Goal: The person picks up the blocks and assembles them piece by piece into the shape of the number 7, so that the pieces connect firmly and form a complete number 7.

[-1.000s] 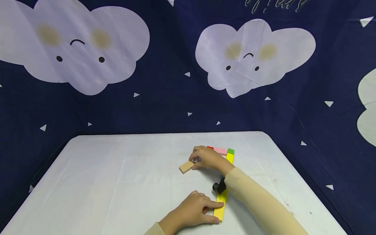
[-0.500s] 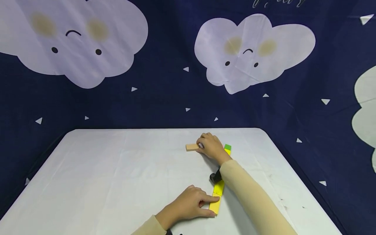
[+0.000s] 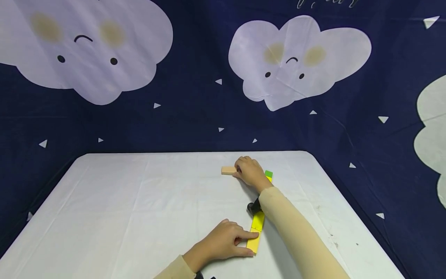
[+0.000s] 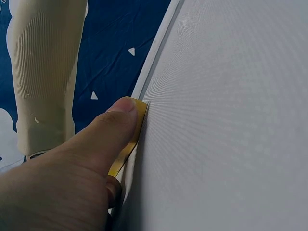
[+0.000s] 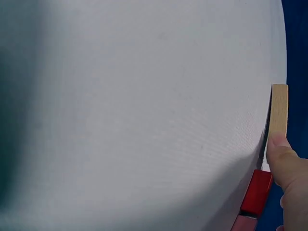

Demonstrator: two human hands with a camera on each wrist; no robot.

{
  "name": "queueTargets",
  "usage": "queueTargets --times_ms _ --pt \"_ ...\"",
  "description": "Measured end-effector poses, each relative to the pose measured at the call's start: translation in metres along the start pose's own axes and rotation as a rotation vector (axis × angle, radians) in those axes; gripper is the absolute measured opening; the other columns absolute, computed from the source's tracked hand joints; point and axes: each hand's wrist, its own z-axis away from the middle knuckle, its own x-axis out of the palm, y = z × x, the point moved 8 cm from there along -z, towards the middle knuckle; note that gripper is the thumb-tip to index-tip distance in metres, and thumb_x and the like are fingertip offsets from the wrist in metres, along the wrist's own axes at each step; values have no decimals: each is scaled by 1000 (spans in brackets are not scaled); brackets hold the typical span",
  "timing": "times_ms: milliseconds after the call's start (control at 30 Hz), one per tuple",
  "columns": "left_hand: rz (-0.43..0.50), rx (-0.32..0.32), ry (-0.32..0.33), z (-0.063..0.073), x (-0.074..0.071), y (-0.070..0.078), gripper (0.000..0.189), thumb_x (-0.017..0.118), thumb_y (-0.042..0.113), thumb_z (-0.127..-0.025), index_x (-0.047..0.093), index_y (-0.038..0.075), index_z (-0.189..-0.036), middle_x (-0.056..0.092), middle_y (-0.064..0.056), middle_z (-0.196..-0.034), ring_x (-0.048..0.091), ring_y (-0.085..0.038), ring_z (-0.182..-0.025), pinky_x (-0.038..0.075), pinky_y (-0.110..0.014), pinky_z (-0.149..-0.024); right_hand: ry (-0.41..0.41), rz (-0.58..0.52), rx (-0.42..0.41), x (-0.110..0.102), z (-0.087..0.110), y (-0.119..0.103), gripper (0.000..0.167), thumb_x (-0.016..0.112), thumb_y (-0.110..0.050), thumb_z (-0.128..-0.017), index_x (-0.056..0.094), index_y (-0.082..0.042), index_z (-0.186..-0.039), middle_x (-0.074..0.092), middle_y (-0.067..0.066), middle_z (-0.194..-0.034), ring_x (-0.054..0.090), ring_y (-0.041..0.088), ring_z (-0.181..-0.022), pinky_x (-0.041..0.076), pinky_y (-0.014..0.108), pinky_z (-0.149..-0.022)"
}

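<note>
My right hand pinches a plain wooden block near the table's far edge. The right wrist view shows the thumb on that wooden block, close to the end of a red block. Beside the red one is a pink block, partly cut off by the frame. Nearer the front, my left hand holds the closest yellow block between thumb and index finger. Another yellow block touches its far end. The right forearm hides the middle of this row, and a green block shows at its far end.
A white-covered table carries the blocks. Behind it hangs a dark blue cloth printed with clouds. A black wrist camera on the right wrist hangs over the yellow row.
My right hand has carried the wooden block towards the far edge and turned it from slanted to sideways, in line beyond the red block. The left hand keeps its hold on the yellow block.
</note>
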Motion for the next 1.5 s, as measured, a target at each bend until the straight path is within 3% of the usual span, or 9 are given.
queueTargets --times_ms 167,767,1100,1333,1500 --pt "9 -2 -1 0 0 1 50 66 58 -86 62 39 -132 41 18 -59 31 7 -57 26 -20 -70 -14 -31 37 -1 1 6 31 70 -34 -93 62 -11 -111 60 1 -104 54 21 -100 44 41 -89" --pt "-5 8 1 0 2 4 51 69 57 -85 63 39 -132 41 19 -60 32 9 -59 26 -18 -70 -135 -71 103 8 9 22 39 68 -38 -93 61 -13 -122 63 5 -118 56 24 -107 44 45 -98" --pt "0 4 4 1 1 4 51 69 56 -85 63 37 -131 41 18 -59 31 8 -58 26 -18 -70 -142 -59 67 5 10 18 38 69 -36 -93 64 -15 -125 66 8 -123 57 28 -113 43 49 -102" --pt "-2 6 11 1 1 4 51 70 56 -84 64 37 -131 41 18 -59 31 8 -58 25 -18 -69 -137 -54 52 3 10 18 36 70 -36 -92 66 -14 -120 67 8 -117 58 27 -106 45 48 -98" --pt "-2 3 9 1 1 4 51 70 56 -84 63 38 -131 41 18 -59 31 8 -58 25 -17 -68 -159 -63 76 5 11 21 43 68 -39 -93 63 -14 -127 64 9 -127 57 28 -114 43 49 -103"
